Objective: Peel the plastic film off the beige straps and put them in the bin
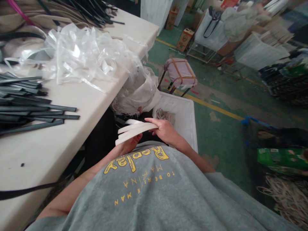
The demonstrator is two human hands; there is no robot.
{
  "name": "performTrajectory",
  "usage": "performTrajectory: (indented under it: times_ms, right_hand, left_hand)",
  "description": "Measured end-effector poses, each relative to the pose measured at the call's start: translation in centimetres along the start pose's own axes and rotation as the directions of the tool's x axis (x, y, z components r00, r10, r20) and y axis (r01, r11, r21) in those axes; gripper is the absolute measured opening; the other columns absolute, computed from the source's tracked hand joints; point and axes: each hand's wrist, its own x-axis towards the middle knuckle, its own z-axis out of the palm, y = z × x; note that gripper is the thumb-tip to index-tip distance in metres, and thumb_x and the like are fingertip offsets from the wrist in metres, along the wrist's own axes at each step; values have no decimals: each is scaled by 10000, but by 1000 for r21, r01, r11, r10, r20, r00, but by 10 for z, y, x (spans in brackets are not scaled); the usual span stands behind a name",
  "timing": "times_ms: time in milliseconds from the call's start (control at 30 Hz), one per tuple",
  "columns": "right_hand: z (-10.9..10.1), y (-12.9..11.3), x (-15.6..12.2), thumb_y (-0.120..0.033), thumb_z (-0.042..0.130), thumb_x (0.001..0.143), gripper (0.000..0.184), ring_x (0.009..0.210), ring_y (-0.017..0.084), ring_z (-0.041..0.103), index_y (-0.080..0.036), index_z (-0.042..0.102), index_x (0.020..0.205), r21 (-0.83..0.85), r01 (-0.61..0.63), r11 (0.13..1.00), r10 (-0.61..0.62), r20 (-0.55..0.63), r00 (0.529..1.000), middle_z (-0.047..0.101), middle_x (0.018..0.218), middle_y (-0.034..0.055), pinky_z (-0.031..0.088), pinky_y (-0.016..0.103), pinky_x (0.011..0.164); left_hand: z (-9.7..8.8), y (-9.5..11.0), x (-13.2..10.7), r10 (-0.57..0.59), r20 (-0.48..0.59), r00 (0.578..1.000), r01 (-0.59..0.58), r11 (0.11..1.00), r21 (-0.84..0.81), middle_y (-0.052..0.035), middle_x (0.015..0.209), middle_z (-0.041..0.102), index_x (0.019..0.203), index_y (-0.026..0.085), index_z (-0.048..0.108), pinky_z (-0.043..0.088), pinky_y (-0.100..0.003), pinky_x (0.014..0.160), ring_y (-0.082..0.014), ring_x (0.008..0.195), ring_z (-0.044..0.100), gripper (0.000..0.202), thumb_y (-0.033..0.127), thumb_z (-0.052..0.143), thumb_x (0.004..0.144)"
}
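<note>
Several white flat strips (134,130) are held close to my body, just off the table's edge. My right hand (166,130) is closed on their right end, with its index finger stretched along the top. Below the strips, my left hand (131,144) is closed round their underside near the left end; some of its fingers are hidden by the strips. At their left end the strips fan apart a little. Beyond my right hand stands a white plastic bin (184,112) with a tangle of pale strips (166,115) inside.
On the white table (91,102) at left lie black strips (31,109) and a heap of clear plastic ribbons (81,54). A plastic bag (138,93) hangs at its edge. A padded stool (180,72) stands ahead. Carts, a cardboard box (184,39) and piled strips (288,195) are farther right.
</note>
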Motion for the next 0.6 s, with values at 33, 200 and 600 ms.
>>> performTrajectory:
  times_ms: [33,200,600]
  right_hand:
    - [-3,3,-3,-104,570,874,495,712,152,706,-194,627,1357,47,-9,999,8,33,999,769,915,42,540,292,787]
    - [-14,9,-18,-84,522,884,508,669,133,684,-196,614,1372,85,-41,996,35,62,997,740,799,9,525,260,725]
    - [-5,23,-10,-99,529,906,458,636,119,674,-146,623,1352,228,-93,969,78,72,994,715,753,12,516,236,679]
  left_hand:
    - [-1,2,2,23,-7,1000,-23,1000,-9,-1,686,667,800,169,625,521,-178,512,-114,585,640,272,-66,500,857]
    - [-4,4,10,28,51,998,-29,999,19,26,651,626,738,155,607,487,-147,499,-73,520,577,201,-30,633,811]
    - [-6,13,14,89,15,996,-90,995,42,16,643,629,716,142,615,484,-152,501,-75,521,579,173,2,632,815]
